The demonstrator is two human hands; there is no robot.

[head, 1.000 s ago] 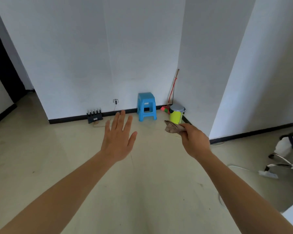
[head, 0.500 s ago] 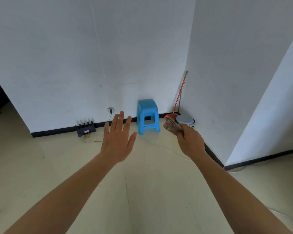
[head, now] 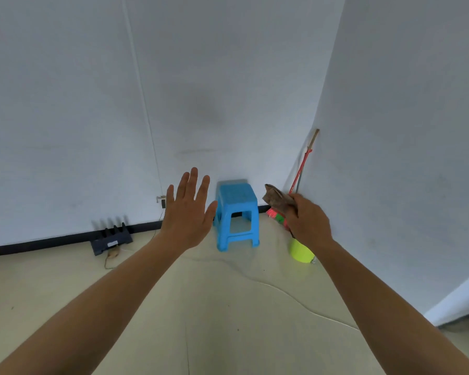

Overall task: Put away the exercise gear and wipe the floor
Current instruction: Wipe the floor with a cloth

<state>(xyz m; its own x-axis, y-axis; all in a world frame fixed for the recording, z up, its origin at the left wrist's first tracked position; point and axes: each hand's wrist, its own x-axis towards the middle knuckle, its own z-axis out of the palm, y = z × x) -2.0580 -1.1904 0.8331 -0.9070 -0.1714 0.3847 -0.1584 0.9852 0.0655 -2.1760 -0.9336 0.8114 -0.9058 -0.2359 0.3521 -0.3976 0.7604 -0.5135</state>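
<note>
View from a head-worn camera looking down at a pale floor (head: 201, 320) where two white walls meet in a corner.

At far left, a low dark rack (head: 111, 239) with upright prongs sits on the floor against the black skirting board. A small brown item, too small to identify, lies just in front of it.

The left hand (head: 186, 215) is raised in mid-air with its back to the camera. Its grip is apart: the fingers are straight and spread and it holds nothing.

Just right of that hand, a blue plastic stool (head: 237, 215) stands upright on the floor near the back wall.

Next comes a crumpled brown cloth (head: 276, 198), held up in the air to the right of the stool, in front of the corner. The right hand (head: 307, 221) has its grip clamped on the cloth, with most of the cloth sticking out to the left of the curled fingers.

Behind that hand, a broom (head: 275, 215) with red and green bristles leans into the corner. Below the hand, a yellow-green bin (head: 299, 253) stands on the floor beside the right-hand wall, its top hidden by the hand.

A thin cable (head: 282, 289) trails across the floor towards the right.
</note>
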